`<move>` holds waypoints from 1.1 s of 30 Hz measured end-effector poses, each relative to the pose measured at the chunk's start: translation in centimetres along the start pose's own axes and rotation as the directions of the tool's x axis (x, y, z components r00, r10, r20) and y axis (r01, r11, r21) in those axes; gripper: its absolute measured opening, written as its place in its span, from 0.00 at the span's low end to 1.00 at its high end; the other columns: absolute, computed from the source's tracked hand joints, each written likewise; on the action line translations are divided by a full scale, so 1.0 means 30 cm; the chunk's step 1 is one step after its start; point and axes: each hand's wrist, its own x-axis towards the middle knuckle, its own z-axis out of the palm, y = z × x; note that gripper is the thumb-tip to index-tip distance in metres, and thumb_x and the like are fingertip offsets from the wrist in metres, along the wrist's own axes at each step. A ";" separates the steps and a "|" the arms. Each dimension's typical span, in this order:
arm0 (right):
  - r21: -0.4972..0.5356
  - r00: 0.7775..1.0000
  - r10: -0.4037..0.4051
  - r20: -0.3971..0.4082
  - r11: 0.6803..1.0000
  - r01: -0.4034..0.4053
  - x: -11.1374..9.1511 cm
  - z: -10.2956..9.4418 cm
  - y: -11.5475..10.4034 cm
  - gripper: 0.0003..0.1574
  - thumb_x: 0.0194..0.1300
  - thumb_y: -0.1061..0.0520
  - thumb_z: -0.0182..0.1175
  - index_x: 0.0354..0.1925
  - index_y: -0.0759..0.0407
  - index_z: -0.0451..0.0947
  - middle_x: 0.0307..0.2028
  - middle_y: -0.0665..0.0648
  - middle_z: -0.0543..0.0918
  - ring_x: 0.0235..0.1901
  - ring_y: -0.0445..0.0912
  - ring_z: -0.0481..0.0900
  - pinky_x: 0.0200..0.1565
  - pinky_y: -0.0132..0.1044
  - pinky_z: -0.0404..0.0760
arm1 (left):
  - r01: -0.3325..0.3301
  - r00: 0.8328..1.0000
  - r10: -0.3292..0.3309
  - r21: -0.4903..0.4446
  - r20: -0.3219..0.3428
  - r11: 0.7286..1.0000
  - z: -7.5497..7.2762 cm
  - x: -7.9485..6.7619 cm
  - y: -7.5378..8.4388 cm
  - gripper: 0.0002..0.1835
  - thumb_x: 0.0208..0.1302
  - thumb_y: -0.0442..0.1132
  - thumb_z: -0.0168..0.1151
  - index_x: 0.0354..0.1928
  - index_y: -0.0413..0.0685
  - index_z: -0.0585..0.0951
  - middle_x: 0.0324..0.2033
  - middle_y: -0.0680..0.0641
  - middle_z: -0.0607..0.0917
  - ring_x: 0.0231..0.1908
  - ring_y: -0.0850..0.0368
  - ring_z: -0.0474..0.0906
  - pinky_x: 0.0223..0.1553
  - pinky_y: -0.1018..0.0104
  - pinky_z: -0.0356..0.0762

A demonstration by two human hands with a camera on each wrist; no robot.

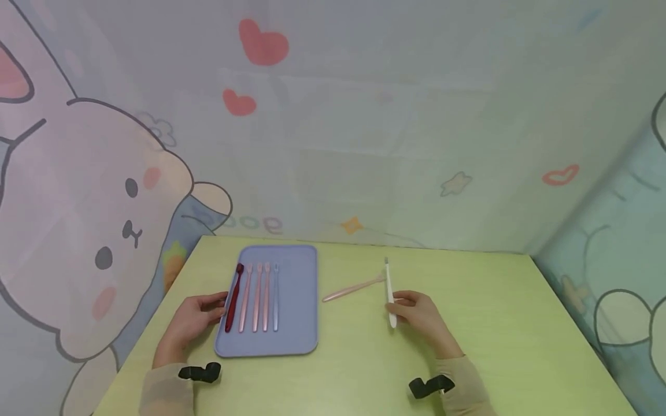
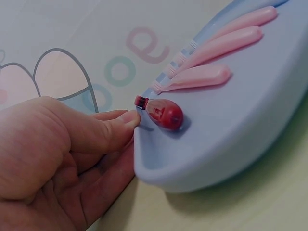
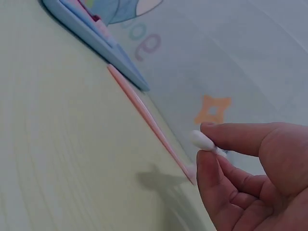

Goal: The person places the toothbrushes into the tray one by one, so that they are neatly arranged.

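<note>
My left hand (image 1: pixel 191 319) pinches the left rim of a pale blue tray (image 1: pixel 302 341) between thumb and fingers. On the tray lie a dark red toothbrush (image 1: pixel 233 300), several pink toothbrushes (image 1: pixel 256 300) and a light blue toothbrush (image 1: pixel 276 300), side by side with heads toward the back. My right hand (image 1: pixel 420 316) holds a white toothbrush (image 1: pixel 389 289) between thumb and fingers, above the table. In the right wrist view, the white toothbrush's handle end (image 3: pixel 202 140) points at the camera. A pink toothbrush (image 1: pixel 350 290) lies slantwise on the table between the tray and my right hand.
The yellow-green table (image 1: pixel 354 370) ends at the back against a printed cloth (image 1: pixel 364 144) with hearts and a rabbit. Dark wrist-camera mounts (image 1: pixel 430 386) sit on both sleeves.
</note>
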 end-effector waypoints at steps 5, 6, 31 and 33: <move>0.092 0.996 -0.039 0.085 0.995 0.031 0.006 0.096 -0.029 0.31 0.71 0.60 0.72 0.65 0.75 0.77 0.50 0.66 0.88 0.42 0.48 0.88 0.45 0.39 0.89 | 0.010 1.000 -0.010 0.008 -0.014 1.000 0.006 -0.002 -0.009 0.25 0.75 0.29 0.65 0.70 0.30 0.77 0.61 0.29 0.83 0.56 0.48 0.84 0.48 0.66 0.87; 0.101 0.994 -0.049 0.095 0.994 0.039 0.007 0.117 -0.036 0.31 0.70 0.60 0.72 0.64 0.75 0.77 0.50 0.65 0.88 0.42 0.48 0.88 0.45 0.39 0.89 | 0.011 1.000 -0.011 0.005 -0.017 1.000 0.007 -0.001 -0.010 0.25 0.74 0.28 0.65 0.70 0.30 0.77 0.61 0.29 0.83 0.56 0.48 0.84 0.48 0.66 0.87; 0.125 0.966 -0.121 0.227 0.988 0.094 0.036 0.523 -0.150 0.26 0.63 0.62 0.76 0.57 0.72 0.83 0.40 0.59 0.87 0.33 0.44 0.85 0.40 0.39 0.90 | 0.021 0.999 -0.020 0.031 -0.027 0.999 0.011 0.003 0.000 0.25 0.74 0.30 0.66 0.70 0.32 0.78 0.61 0.29 0.83 0.58 0.43 0.82 0.48 0.68 0.87; 0.111 0.967 -0.120 0.222 0.989 0.098 0.032 0.540 -0.156 0.26 0.62 0.62 0.77 0.56 0.72 0.83 0.39 0.59 0.87 0.32 0.44 0.85 0.39 0.39 0.90 | 0.028 0.999 -0.027 0.026 -0.028 0.999 0.012 0.002 0.000 0.24 0.74 0.29 0.66 0.70 0.32 0.78 0.61 0.30 0.83 0.59 0.43 0.81 0.48 0.68 0.87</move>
